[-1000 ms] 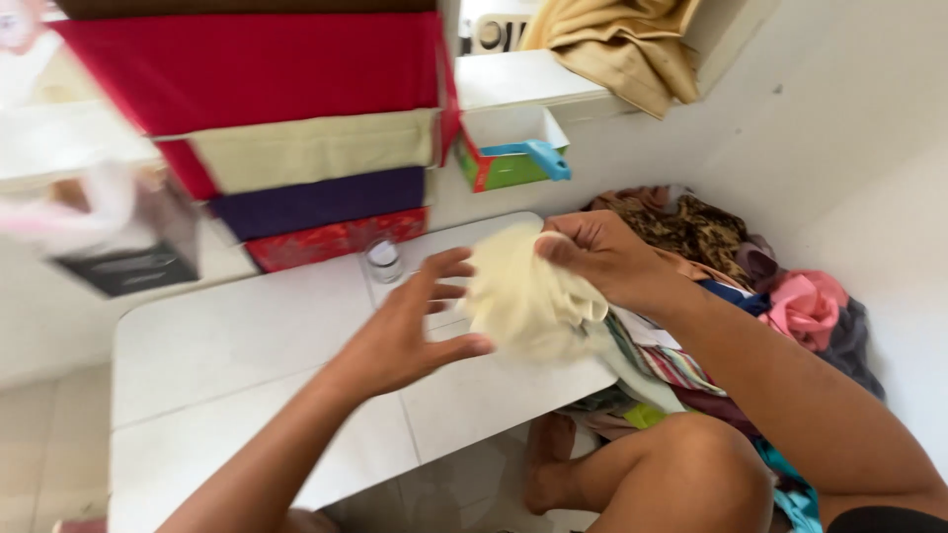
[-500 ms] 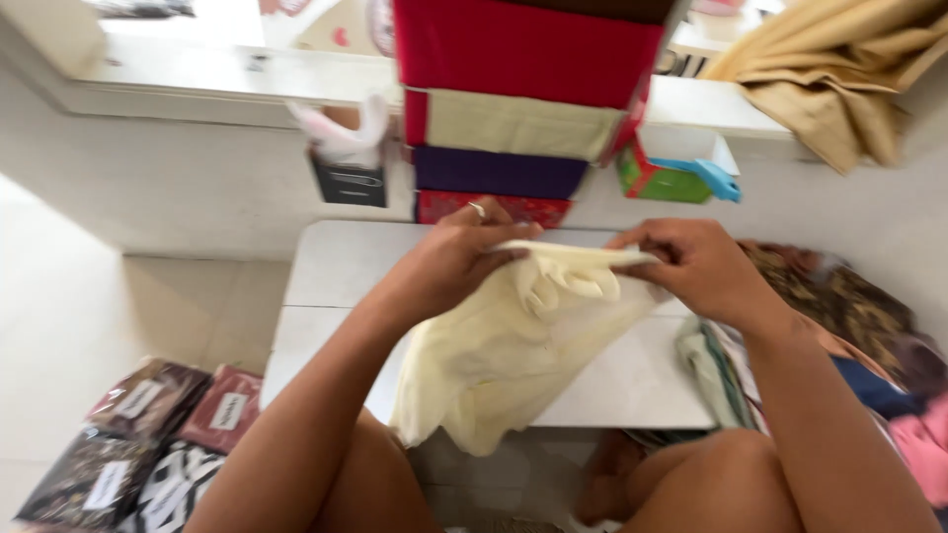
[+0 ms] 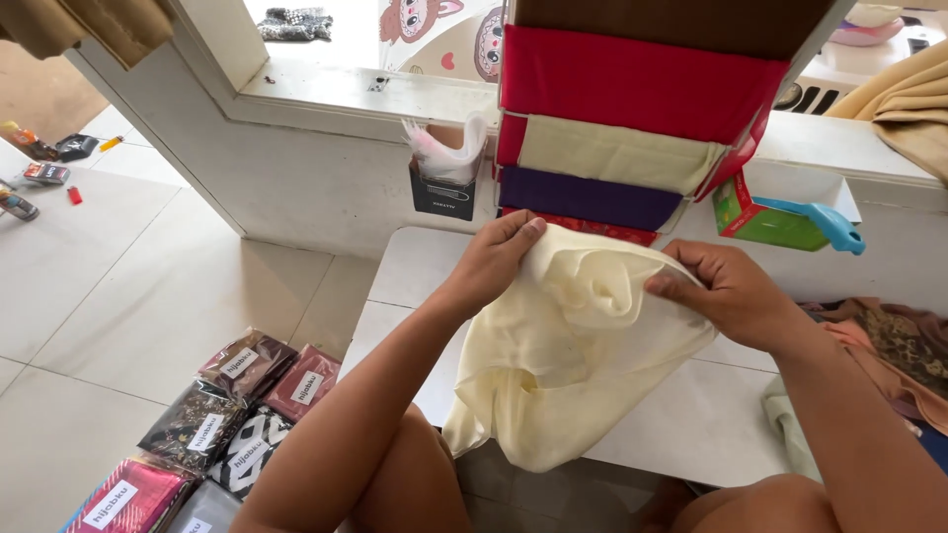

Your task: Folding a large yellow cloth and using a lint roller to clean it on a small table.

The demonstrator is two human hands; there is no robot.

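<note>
Since half a second back, both hands have drawn closer together and bunched the cream cloth [image 3: 568, 365]; view has swung left, more floor showing.

Left hand [image 3: 494, 262] grasps the cloth's top left edge, fingers over the fold, thumb hidden behind. Right hand [image 3: 726, 291] pinches the top right edge, fingers curled over the fabric. Cloth hangs between and below both hands, lower end draping past the near edge of the white table [image 3: 691, 415], above the person's knees.

Just beyond the left hand's fingertips: stack of folded fabrics [image 3: 632, 118], brown on top, then red, cream, purple, patterned red at the base. It stands right behind the cloth and blocks the far table edge. Left of that, past the left hand: small dark holder [image 3: 441, 192] stuffed with white plastic bags, against the white wall.

Beyond the right hand: green box [image 3: 765, 217] with a blue tool [image 3: 825, 222] lying on it. Outward of the right forearm: pile of patterned and pink clothing [image 3: 889, 345], plus a pale cloth [image 3: 790, 419] at the table edge.

Below and outward of the left forearm, on the tiled floor: packaged fabrics [image 3: 237, 405] in clear wrappers, well apart from the hand. Far left on the floor: small scattered items [image 3: 44, 173], too small to identify.
</note>
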